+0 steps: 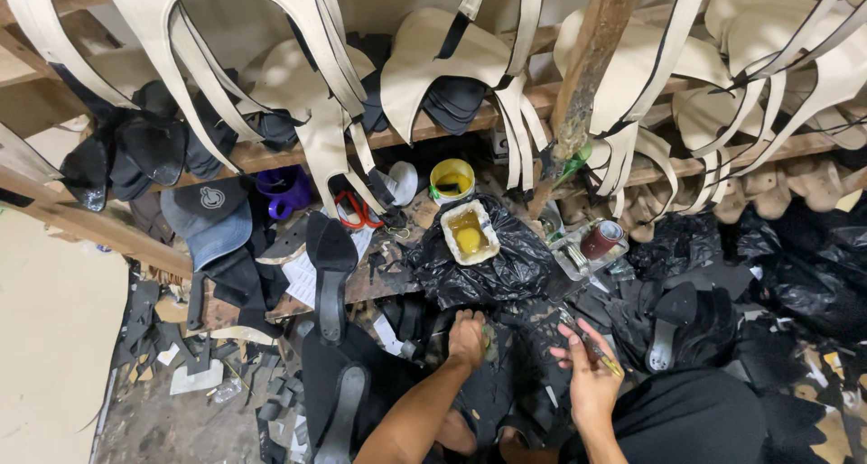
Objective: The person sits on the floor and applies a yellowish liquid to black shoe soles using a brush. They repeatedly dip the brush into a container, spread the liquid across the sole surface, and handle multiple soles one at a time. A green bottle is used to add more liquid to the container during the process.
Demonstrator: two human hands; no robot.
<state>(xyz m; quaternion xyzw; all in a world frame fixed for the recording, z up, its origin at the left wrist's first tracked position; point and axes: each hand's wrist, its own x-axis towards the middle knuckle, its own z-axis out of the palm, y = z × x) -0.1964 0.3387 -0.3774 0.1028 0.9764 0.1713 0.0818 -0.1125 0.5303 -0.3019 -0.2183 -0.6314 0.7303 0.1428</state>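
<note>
- At the near edge of a cluttered workshop surface, a person's right hand (pixel 591 374) holds a thin brush (pixel 596 348) with yellowed bristles, its grip closed around the handle.
- The left hand (pixel 468 336) presses down on a dark shoe piece (pixel 515 347) lying between the two hands, fingers curled over it; whether it is clamping anything cannot be told.
- Just beyond, on crumpled black plastic sheeting (pixel 488 274), stands a white tub of yellow glue (pixel 469 233), with a yellow pot (pixel 452 179) behind it toward the far edge.
- The step in hand appears to be brushing adhesive onto the dark piece; the next move would call for a steady, even stroke while the left hand pins the work flat.
- A black sole (pixel 330 270) lies at the left edge, red-handled scissors (pixel 354 211) are further back, and cream strapped uppers (pixel 316 76) hang from the wooden rack (pixel 591 58) above.
</note>
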